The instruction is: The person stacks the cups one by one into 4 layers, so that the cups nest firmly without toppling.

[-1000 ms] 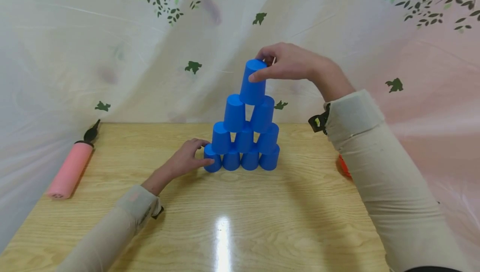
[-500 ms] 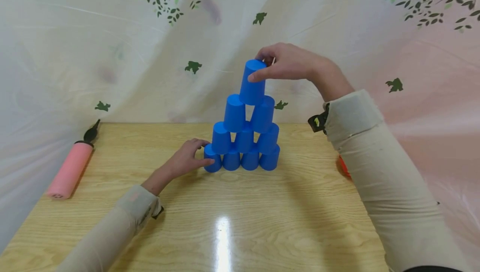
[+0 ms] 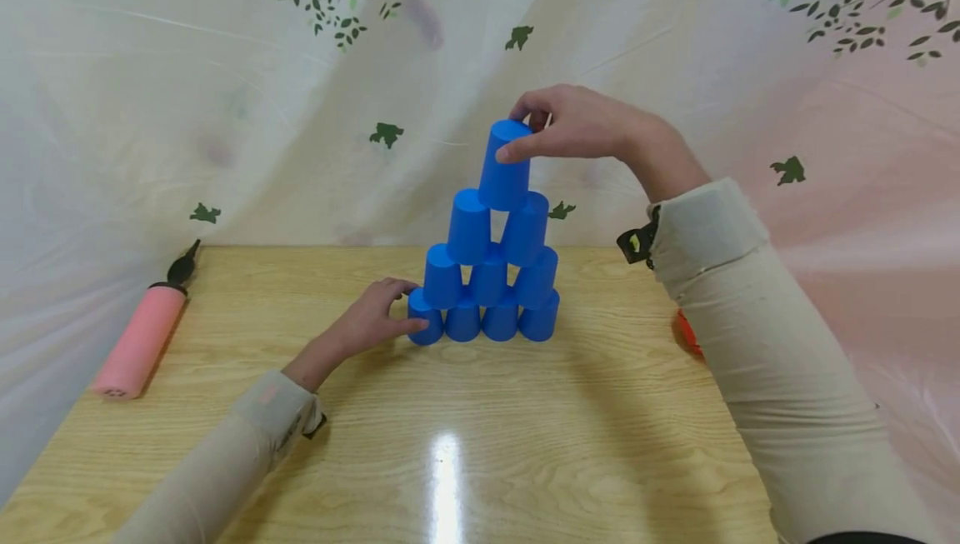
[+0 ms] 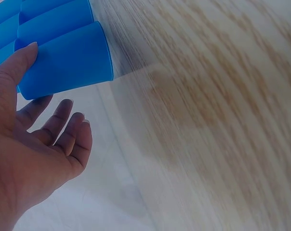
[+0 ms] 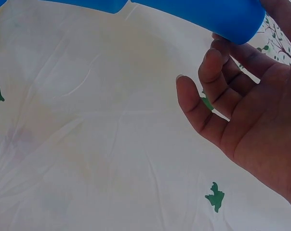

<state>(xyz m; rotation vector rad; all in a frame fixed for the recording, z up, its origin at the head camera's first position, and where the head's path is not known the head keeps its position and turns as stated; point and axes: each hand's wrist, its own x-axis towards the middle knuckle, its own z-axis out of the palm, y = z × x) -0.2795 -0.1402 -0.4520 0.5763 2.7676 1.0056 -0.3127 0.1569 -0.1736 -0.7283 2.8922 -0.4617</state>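
Blue cups stand upside down in a four-level pyramid on the wooden table. At its peak, the top cup [image 3: 504, 182] rests across the two cups below, one of them the left third-level cup [image 3: 469, 227]. My right hand [image 3: 585, 123] pinches that top cup between thumb and fingers near its closed end; the right wrist view shows the remaining fingers curled loosely beside it. Down at the base, my left hand [image 3: 367, 319] holds the leftmost bottom cup [image 4: 68, 60], thumb on the near side and index finger behind. Its other fingers curl free of the cup.
A pink hand pump [image 3: 142, 340] with a black nozzle lies on the table [image 3: 525, 444] at the left. Some red object [image 3: 686, 334] is partly hidden behind the right sleeve. Behind the table hangs a pale leaf-printed curtain [image 3: 300, 111].
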